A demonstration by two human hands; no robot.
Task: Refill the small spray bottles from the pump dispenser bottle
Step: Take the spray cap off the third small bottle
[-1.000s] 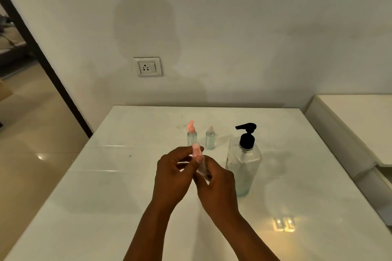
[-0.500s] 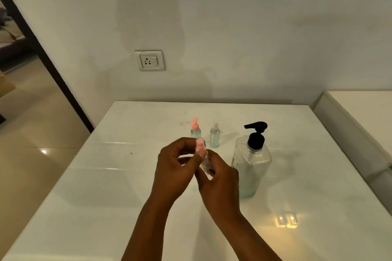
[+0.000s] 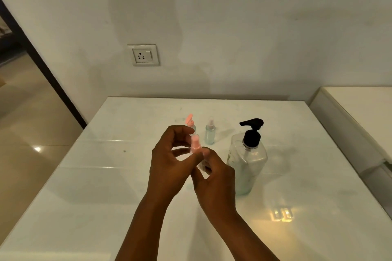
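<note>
Above the middle of the white table (image 3: 106,186), both hands hold one small clear spray bottle with a pink cap (image 3: 194,144). My right hand (image 3: 214,178) grips its clear body from below. My left hand (image 3: 169,161) pinches the pink cap between thumb and fingers. The bottle's body is mostly hidden by my fingers. Behind my hands stand two more small bottles: one with a pink flip cap (image 3: 190,122), partly hidden by my left fingers, and one with a clear cap (image 3: 210,132). The large clear pump dispenser bottle (image 3: 247,161) with a black pump stands to the right.
A wall with a white power socket (image 3: 143,55) rises behind the table. A second white surface (image 3: 360,108) adjoins on the right. To the left is a dark door frame (image 3: 42,65) and open tiled floor. A light patch (image 3: 282,214) glows on the table at the right front.
The view has shifted slightly. My hands stay together on the small bottle, and my left fingers have turned a little around the pink cap. The standing bottles have not moved.
</note>
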